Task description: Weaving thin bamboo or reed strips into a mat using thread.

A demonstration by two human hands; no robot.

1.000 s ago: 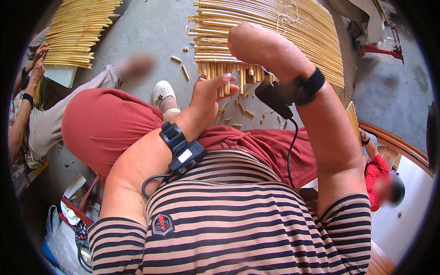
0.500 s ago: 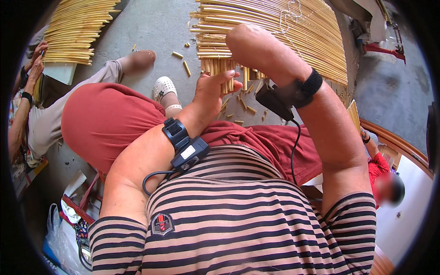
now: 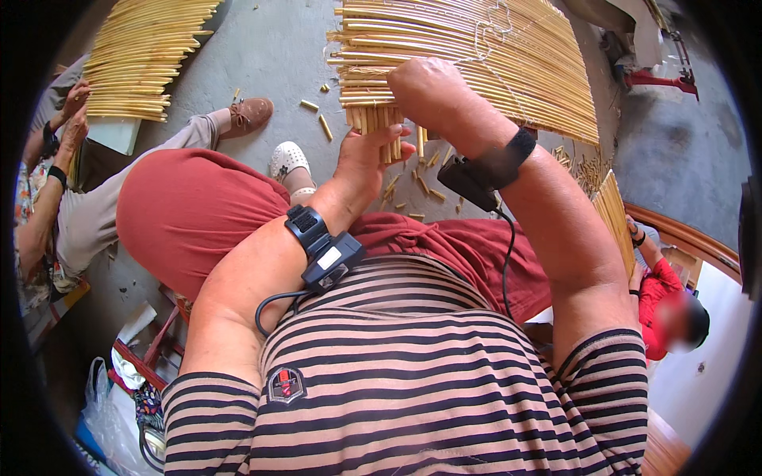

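A large mat of long yellow reed stalks (image 3: 468,40) tied with pale string lies in front of me. At its near left edge, short cut reed pieces (image 3: 371,119) stand side by side at right angles to the stalks. My left hand (image 3: 361,159) is closed round these pieces, thumb on the near side and fingertips showing at their right. Just above and to the right, my right hand (image 3: 429,86) is curled into a fist over the mat's near left part. Its fingers are turned away, so anything in them is hidden.
Reed offcuts (image 3: 421,181) litter the grey floor. At the left, a person's hands (image 3: 75,111) are beside another reed mat (image 3: 147,59). A person in red (image 3: 663,293) sits at the right near a reed panel (image 3: 615,218). A red metal frame (image 3: 663,82) stands farther back.
My right hand has come down a little toward me, closer to the short reed pieces. My left hand keeps its hold, almost still.
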